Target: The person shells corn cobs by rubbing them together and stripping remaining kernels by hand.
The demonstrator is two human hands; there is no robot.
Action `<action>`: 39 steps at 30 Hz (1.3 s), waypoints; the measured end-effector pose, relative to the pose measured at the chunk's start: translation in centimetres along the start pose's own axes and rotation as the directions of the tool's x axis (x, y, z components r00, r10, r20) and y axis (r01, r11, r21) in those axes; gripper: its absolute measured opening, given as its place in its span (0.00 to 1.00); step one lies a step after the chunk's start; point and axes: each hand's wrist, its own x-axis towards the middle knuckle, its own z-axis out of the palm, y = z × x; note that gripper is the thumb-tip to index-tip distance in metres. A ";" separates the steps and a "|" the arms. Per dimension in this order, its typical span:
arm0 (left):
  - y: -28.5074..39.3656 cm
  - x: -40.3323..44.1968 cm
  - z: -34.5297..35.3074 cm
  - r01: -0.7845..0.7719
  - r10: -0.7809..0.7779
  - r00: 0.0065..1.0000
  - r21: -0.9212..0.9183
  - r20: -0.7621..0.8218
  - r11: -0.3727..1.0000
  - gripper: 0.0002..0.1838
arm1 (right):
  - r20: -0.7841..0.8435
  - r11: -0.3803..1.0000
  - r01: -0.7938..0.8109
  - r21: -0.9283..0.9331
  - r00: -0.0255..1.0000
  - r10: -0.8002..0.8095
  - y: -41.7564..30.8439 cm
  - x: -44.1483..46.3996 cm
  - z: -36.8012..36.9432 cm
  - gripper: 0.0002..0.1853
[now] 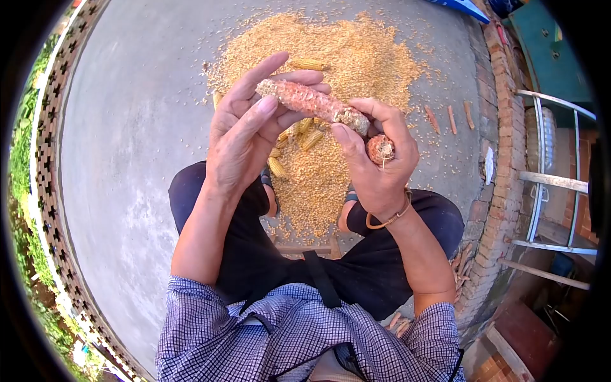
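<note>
A stripped reddish corn cob (302, 99) spans both hands above the kernels. My left hand (234, 137) holds its left end, thumb on top and the fingers fairly straight behind it. The thumb and forefinger of my right hand (385, 175) pinch the other end. A second bare cob (380, 149) sits in the right palm, its butt end facing me. Below lies a heap of loose yellow kernels (356, 54) on the concrete, reaching in between my feet. Several yellow corn ears (311, 140) rest on it, partly hidden behind the hands; another ear (308, 64) lies farther back.
Bare cobs (452, 119) lie on the concrete floor (127, 127) to the right, with more beside a low brick edge (503, 191). A metal rail frame (554, 178) stands beyond that edge. An openwork brick border (54, 159) runs along the left.
</note>
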 end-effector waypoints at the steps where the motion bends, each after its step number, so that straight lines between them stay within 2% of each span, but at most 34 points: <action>1: 0.1 0.0 0.0 -0.007 0.007 1.000 -0.006 0.000 1.000 0.27 | 0.020 0.999 0.005 -0.035 1.000 -0.005 -0.3 0.1 -0.2 0.16; 2: 0.1 0.1 -0.1 -0.011 0.011 1.000 0.004 0.001 1.000 0.27 | 0.040 0.998 0.017 -0.065 0.999 -0.014 -0.4 0.3 -0.3 0.15; 4: -0.2 0.0 -0.3 -0.015 0.015 1.000 0.022 -0.002 1.000 0.27 | 0.059 0.982 -0.180 0.051 0.982 0.177 -0.2 0.1 -0.2 0.13; 6: -0.1 0.0 -0.2 -0.029 0.029 1.000 0.061 0.005 0.998 0.27 | 0.088 0.940 -0.305 0.154 0.952 0.294 -0.1 0.1 -0.2 0.11; 8: -0.1 -0.1 -0.4 -0.030 0.029 1.000 0.103 0.010 0.994 0.27 | 0.109 0.898 -0.360 0.253 0.933 0.343 -0.2 0.1 -0.1 0.10; 15: -0.3 0.0 -0.8 -0.055 0.049 0.998 0.131 0.048 0.990 0.25 | 0.121 0.853 -0.425 0.303 0.905 0.408 -0.2 0.3 0.0 0.10; 18: -0.6 0.0 -0.8 -0.024 0.029 0.999 0.220 -0.020 0.975 0.26 | 0.107 0.872 -0.403 0.277 0.915 0.388 0.4 0.8 -0.5 0.10; 21: -2.0 0.0 -2.0 0.075 0.052 0.975 0.544 -0.214 0.836 0.27 | 0.032 0.977 -0.211 0.030 0.977 0.210 2.8 2.4 -2.4 0.10; 22: -1.7 0.1 -2.2 0.129 0.005 0.972 0.555 -0.234 0.822 0.27 | 0.024 0.971 -0.205 -0.123 0.978 0.209 2.7 2.7 -3.6 0.10; 24: -1.7 0.1 -2.4 0.142 0.018 0.963 0.559 -0.270 0.817 0.27 | 0.011 0.900 -0.145 -0.411 0.986 0.164 2.4 4.9 -6.4 0.10; 27: -2.0 0.3 -2.7 0.110 0.041 0.971 0.586 -0.237 0.803 0.27 | 0.034 0.781 -0.142 -0.608 0.978 0.204 4.6 5.5 -12.1 0.12; 29: -2.1 0.1 -2.6 0.103 0.060 0.964 0.575 -0.258 0.812 0.27 | 0.004 0.764 -0.197 -0.614 0.967 0.253 8.8 4.0 -17.1 0.12; 31: -2.1 0.3 -2.6 0.067 0.108 0.955 0.559 -0.275 0.826 0.27 | -0.112 0.638 -0.315 -0.703 0.934 0.338 12.2 0.2 -21.8 0.11; 33: -2.0 0.4 -2.8 0.051 0.128 0.947 0.532 -0.295 0.845 0.27 | -0.208 0.511 -0.496 -0.702 0.829 0.519 15.5 -6.5 -26.9 0.11; 34: -2.0 0.4 -2.7 0.043 0.137 0.942 0.516 -0.307 0.856 0.28 | -0.225 0.432 -0.512 -0.742 0.798 0.560 17.1 -10.8 -29.6 0.09; 35: -1.9 0.4 -2.5 0.033 0.148 0.939 0.509 -0.312 0.860 0.28 | -0.173 0.469 -0.512 -0.720 0.787 0.592 17.7 -15.6 -32.4 0.09; 37: -1.7 0.3 -2.2 0.020 0.155 0.937 0.491 -0.313 0.871 0.27 | -0.280 0.170 -0.542 -0.823 0.647 0.709 18.0 -26.2 -39.2 0.14; 38: -1.7 0.3 -2.2 0.011 0.159 0.937 0.482 -0.311 0.876 0.27 | -0.377 -0.120 -0.472 -0.874 0.500 0.780 14.7 -29.1 -40.0 0.14; 39: -1.7 0.2 -2.3 0.005 0.167 0.939 0.497 -0.302 0.868 0.27 | -0.492 -0.329 -0.455 -0.827 0.305 0.815 13.9 -34.7 -44.3 0.18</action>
